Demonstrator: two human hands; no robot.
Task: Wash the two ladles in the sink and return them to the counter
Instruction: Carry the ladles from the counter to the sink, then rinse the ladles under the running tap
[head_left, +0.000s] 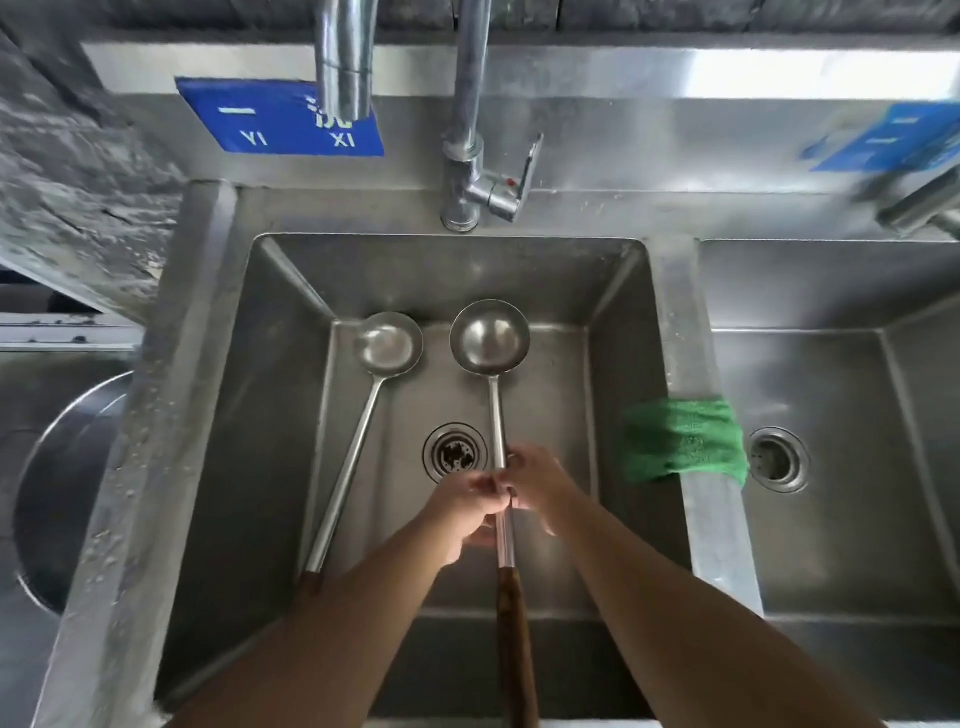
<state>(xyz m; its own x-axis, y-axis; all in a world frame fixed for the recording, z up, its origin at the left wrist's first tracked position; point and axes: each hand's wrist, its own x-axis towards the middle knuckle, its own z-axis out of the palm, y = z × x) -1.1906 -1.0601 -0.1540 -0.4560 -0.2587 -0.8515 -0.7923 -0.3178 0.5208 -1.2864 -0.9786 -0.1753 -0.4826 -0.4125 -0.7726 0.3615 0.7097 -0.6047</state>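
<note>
Two steel ladles with dark wooden handles are in the left sink basin. The left ladle lies on the basin floor, its shaft slanting down to the near left corner. The right ladle is held over the drain, bowl pointing away. My left hand and my right hand both grip its metal shaft, fingers curled round it, just above the wooden handle. No water runs from the tap.
A tall faucet stands behind the basin, its spout overhead. A green cloth hangs over the divider to the right basin. A round drain sits mid-basin. A large metal bowl is at left.
</note>
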